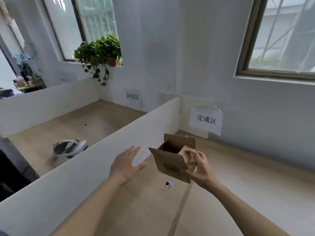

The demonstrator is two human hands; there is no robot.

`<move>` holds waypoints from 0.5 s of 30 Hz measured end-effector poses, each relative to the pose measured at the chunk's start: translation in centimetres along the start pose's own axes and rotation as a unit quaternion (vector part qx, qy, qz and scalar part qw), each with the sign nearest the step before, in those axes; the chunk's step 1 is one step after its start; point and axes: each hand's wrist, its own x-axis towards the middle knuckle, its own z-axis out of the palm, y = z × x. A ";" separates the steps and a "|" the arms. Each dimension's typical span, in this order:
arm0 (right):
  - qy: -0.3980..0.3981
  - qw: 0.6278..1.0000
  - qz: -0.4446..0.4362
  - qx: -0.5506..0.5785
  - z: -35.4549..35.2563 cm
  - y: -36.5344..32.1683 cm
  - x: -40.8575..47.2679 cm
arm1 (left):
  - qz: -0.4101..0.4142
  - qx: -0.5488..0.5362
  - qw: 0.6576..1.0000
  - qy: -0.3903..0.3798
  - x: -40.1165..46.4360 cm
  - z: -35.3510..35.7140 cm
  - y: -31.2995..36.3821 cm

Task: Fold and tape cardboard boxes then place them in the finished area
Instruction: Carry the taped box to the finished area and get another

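— Over the right bay of the bench [238, 193], what has the right hand [198, 169] got?

— Its grip is closed round the near right corner of a small box [172, 163]: thumb on the front face, fingers curled over a flap at the top. The box is tilted, its top open, flaps up, and looks held clear of the bench rather than set down. There is also a pale rounded thing under the fingers, possibly tape, but I cannot tell.

— And the left hand [127, 165]?

— Spread flat, fingers straight, holding nothing. It hovers just left of the box, apart from it, beside the white divider [95, 167].

— Where does that put the box?

— In the bay whose wall label [206, 119] reads 完成区, the label being behind the box. A small round hole [169, 184] sits in the bench just below it.

— Beyond the divider?

— A second bay with a label [133, 96] reading 回收区, and a crumpled white and dark wad [69, 148] lying on its surface. A trailing plant [99, 53] stands on the sill of the left window [81, 23]; another window [286, 34] is at upper right.
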 end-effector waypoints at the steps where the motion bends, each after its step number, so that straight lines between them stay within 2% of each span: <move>1: -0.001 1.000 0.006 -0.003 0.3 0.9 0.9 | 0.005 -0.004 1.000 -0.010 1.4 0.8 -0.3; 15: 0.011 0.989 0.147 -0.014 10.1 16.3 14.5 | 0.117 -0.046 0.980 -0.156 24.7 17.3 -3.1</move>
